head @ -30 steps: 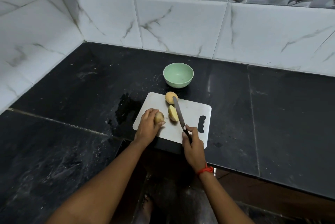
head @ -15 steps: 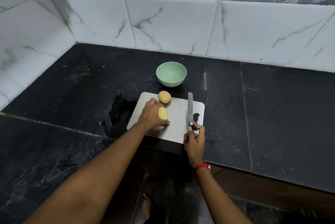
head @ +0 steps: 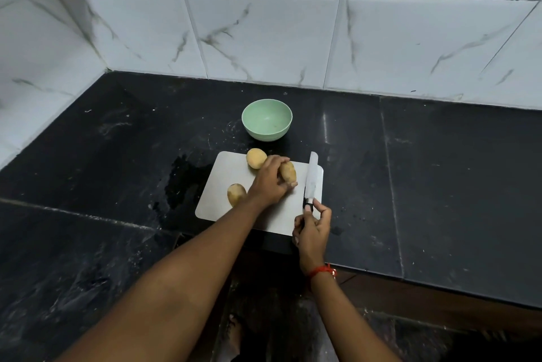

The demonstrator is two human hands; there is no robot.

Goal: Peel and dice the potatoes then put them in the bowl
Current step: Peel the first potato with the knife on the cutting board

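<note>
left hand (head: pixel 269 183) and right hand (head: pixel 312 231) curled (arms extended).

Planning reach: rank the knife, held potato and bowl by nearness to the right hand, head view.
1. knife: gripped in the right hand, at the board's right edge.
2. held potato: under the left hand, mid-board.
3. bowl: behind the board, on the counter.

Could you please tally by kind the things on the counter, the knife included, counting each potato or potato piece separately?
Potatoes, whole or cut: 3
Bowl: 1
Cutting board: 1
Knife: 1
Total: 6
</note>
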